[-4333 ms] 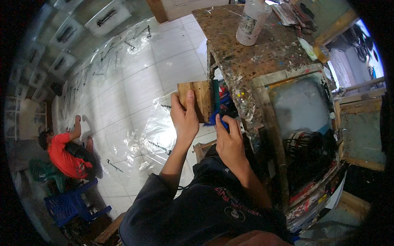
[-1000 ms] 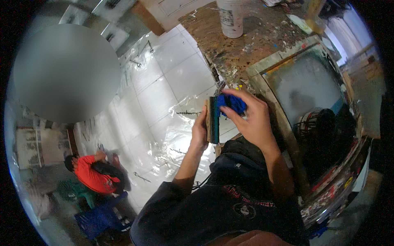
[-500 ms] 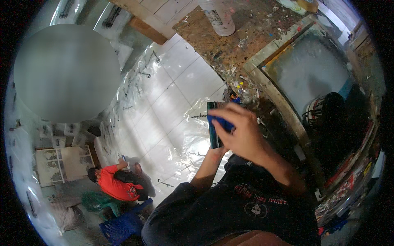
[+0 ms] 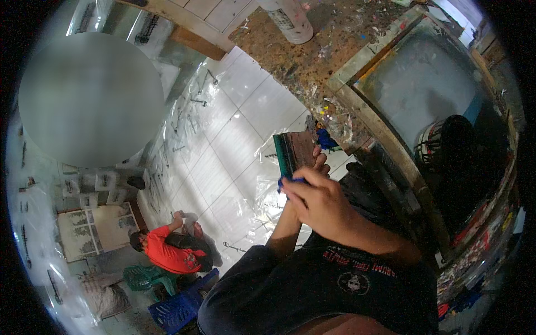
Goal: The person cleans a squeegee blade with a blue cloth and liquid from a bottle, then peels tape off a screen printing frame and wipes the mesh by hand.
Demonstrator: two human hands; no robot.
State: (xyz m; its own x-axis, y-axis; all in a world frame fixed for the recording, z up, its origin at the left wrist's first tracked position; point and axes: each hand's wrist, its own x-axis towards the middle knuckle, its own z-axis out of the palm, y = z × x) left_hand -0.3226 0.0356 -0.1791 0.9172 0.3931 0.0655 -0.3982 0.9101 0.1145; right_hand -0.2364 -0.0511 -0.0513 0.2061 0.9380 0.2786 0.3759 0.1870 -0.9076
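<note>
A squeegee (image 4: 300, 149) with a green blade edge and a worn wooden body is held up in front of me. My left hand (image 4: 320, 162) grips it from beneath, its fingers curling over the far right side; the rest of that hand is hidden behind the right. Against the near end of the blade, my right hand (image 4: 319, 202) pinches a small blue cloth (image 4: 282, 185). Only bits of the cloth show between the fingers.
A paint-stained table (image 4: 312, 67) bears a white plastic bottle (image 4: 293, 28) and a framed screen (image 4: 424, 72). A dark round-topped object (image 4: 446, 137) sits at the screen. Printed clear plastic sheets cover the tiled floor (image 4: 223, 139). A person in red (image 4: 173, 248) crouches left, near a blue crate (image 4: 178, 312).
My right hand has slid along the blade toward me with the blue cloth, uncovering more of the squeegee. My view has shifted slightly, and the squeegee's broad side now shows more.
</note>
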